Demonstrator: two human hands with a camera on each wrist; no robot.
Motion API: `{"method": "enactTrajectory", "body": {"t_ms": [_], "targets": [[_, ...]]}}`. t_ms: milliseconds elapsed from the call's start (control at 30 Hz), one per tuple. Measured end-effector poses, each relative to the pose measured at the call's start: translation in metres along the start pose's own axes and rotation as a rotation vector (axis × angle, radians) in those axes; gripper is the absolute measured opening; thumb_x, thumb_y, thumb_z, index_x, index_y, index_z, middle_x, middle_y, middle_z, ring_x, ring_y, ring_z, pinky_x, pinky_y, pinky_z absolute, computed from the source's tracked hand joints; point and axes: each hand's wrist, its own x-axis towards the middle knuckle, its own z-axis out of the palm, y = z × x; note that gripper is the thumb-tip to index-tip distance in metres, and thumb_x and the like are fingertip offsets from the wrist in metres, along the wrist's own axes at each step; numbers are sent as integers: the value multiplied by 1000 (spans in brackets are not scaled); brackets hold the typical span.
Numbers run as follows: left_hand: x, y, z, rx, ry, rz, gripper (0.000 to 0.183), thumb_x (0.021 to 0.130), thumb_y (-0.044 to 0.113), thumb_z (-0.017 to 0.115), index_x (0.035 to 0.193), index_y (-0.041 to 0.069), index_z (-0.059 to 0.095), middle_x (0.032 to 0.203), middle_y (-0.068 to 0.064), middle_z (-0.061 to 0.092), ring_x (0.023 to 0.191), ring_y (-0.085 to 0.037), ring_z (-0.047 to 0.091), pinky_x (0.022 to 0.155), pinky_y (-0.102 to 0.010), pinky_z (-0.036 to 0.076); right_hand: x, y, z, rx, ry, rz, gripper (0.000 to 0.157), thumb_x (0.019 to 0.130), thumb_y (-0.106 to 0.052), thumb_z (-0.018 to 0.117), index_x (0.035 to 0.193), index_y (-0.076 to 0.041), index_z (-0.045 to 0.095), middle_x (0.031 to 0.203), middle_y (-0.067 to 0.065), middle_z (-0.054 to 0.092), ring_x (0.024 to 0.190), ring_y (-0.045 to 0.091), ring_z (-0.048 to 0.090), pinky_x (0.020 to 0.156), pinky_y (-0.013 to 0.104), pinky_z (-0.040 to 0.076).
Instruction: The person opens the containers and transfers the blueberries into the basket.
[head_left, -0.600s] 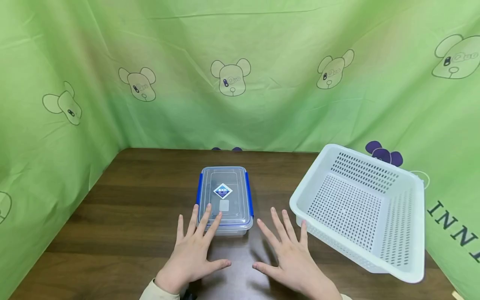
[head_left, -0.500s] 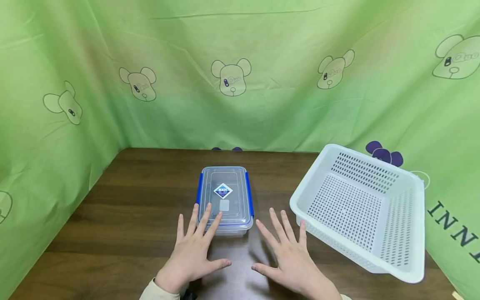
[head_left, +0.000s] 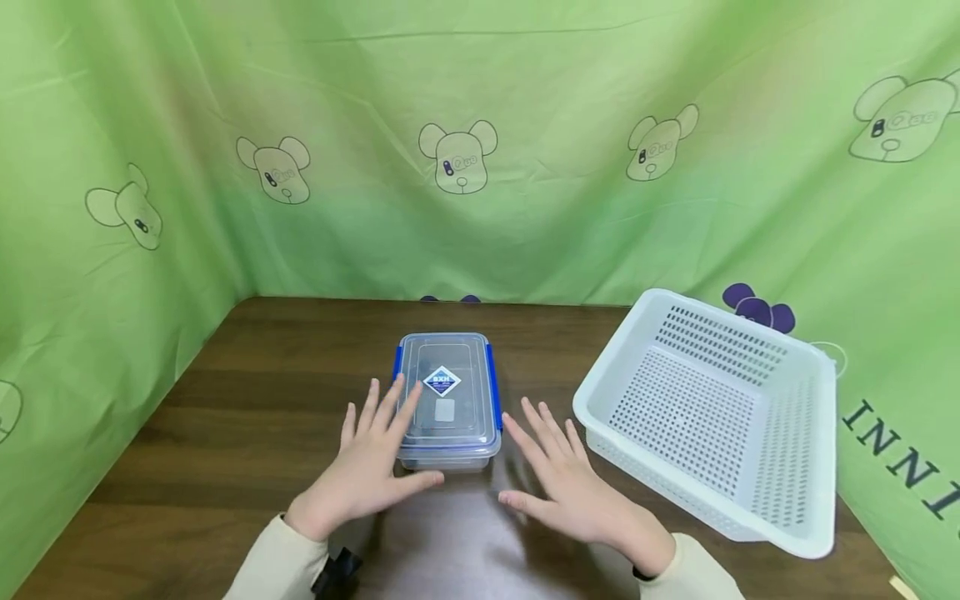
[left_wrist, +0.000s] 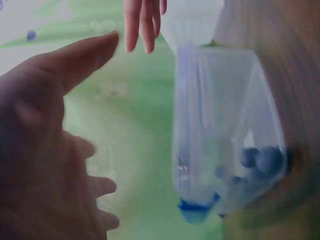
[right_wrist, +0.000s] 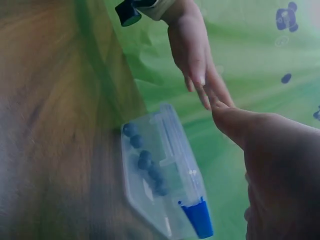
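Observation:
A clear plastic food container with blue side clips and a diamond label lies on the table, its lid on. Several dark round balls show through its wall in both wrist views. My left hand hovers with fingers spread at the container's near left side, fingertips overlapping the lid's edge in the head view. The right hand is likewise spread, index fingertip right by the near right corner and blue clip. Neither hand holds anything. In the left wrist view the container stands apart from the thumb.
A white perforated plastic basket stands at the right of the brown wooden table. Green curtain with printed bear heads hangs along the back and both sides.
Both hands have moved forward toward the container, with more of the sleeves showing. The left hand has also gone a little left. The scene has shifted slightly left in view.

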Motion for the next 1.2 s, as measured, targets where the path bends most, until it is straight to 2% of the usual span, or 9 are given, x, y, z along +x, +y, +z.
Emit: {"method": "enactTrajectory", "body": {"t_ms": [167, 367, 467, 533, 667, 800, 900, 1000, 1200], "targets": [[22, -27, -3, -359, -6, -87, 104, 89, 33, 72, 158, 3, 0, 162, -27, 4, 146, -47, 11, 112, -65, 19, 28, 11, 6, 266, -19, 112, 82, 100, -36, 57, 159, -5, 9, 164, 21, 0, 148, 42, -1, 114, 64, 8], [43, -52, -3, -745, -19, -267, 106, 92, 18, 70, 157, 11, -14, 161, -29, 2, 137, -50, 33, 102, -57, 43, 63, 30, 18, 603, 29, 272, 77, 102, -22, 52, 157, 3, 4, 161, 29, 2, 148, 44, 3, 117, 58, 9], [49, -65, 0, -905, -18, -338, 105, 93, 14, 67, 158, 14, -15, 161, -28, 4, 135, -48, 38, 96, -52, 49, 76, 36, 25, 796, 62, 375, 74, 103, -21, 50, 157, 1, 4, 159, 31, 9, 146, 45, 12, 117, 58, 14], [52, -72, 4, -985, -12, -379, 102, 92, 12, 66, 159, 13, -11, 160, -28, 9, 131, -47, 43, 92, -47, 52, 84, 39, 30, 909, 88, 410, 71, 103, -19, 47, 157, 3, 5, 155, 34, 17, 142, 45, 25, 115, 56, 24], [56, -83, 11, -1056, -16, -436, 98, 91, 10, 68, 160, 12, -3, 156, -29, 21, 116, -40, 57, 82, -42, 57, 95, 43, 35, 1120, 113, 450, 66, 104, -16, 42, 155, 6, 6, 145, 35, 30, 111, 31, 55, 96, 39, 46], [57, -91, 17, -1105, -33, -459, 97, 91, 7, 69, 160, 11, 1, 154, -29, 25, 104, -31, 62, 73, -40, 59, 102, 50, 39, 1280, 103, 477, 64, 104, -16, 40, 155, 6, 7, 127, 23, 46, 86, 13, 58, 77, 27, 49], [58, -95, 19, -1170, -41, -453, 92, 92, 1, 66, 160, 11, 6, 153, -29, 26, 96, -27, 64, 66, -39, 60, 104, 55, 41, 1309, 78, 473, 62, 105, -17, 40, 154, 7, 11, 109, 11, 54, 81, 11, 59, 74, 26, 50], [59, -97, 21, -1225, -55, -428, 87, 92, -1, 64, 160, 11, 10, 152, -28, 27, 90, -25, 65, 59, -36, 59, 104, 61, 41, 1319, 59, 465, 59, 104, -16, 42, 152, 10, 17, 100, 2, 59, 78, 10, 60, 73, 26, 51], [57, -100, 26, -1286, -92, -404, 81, 93, 0, 64, 159, 12, 20, 153, -24, 26, 83, -24, 66, 53, -31, 57, 101, 67, 41, 1315, 39, 465, 55, 100, -10, 47, 146, 14, 27, 90, 0, 64, 74, 11, 65, 66, 26, 54]]}}
